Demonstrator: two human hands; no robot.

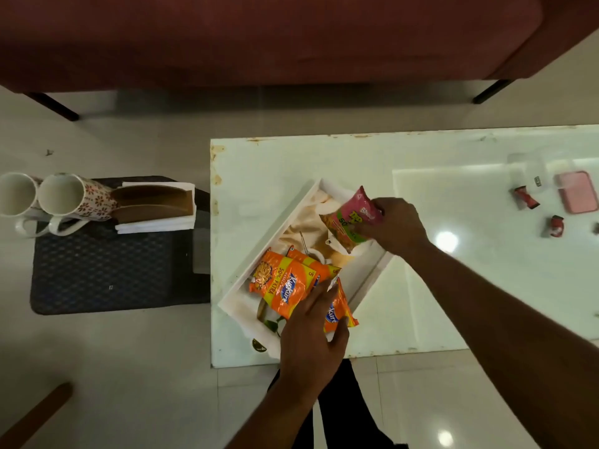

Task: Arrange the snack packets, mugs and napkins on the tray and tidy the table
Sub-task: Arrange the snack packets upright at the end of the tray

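Observation:
A white rectangular tray (269, 241) lies turned at an angle on the left part of the glossy white table (453, 150). Inside it lie orange snack packets (282, 283), overlapping near the tray's front end. My left hand (311, 338) rests flat on the orange packets, fingers spread over one corner. My right hand (393, 225) grips a pink and green snack packet (351, 218) over the tray's far end. Two floral mugs (64, 197) lie on their sides on a dark stool to the left, beside a brown napkin holder with white napkins (155, 205).
The dark woven stool (103, 273) stands on the floor left of the table. Small red wrappers (526, 197), a pink box (578, 196) and a clear container (528, 170) sit at the table's right end. A maroon sofa (259, 37) runs along the far side.

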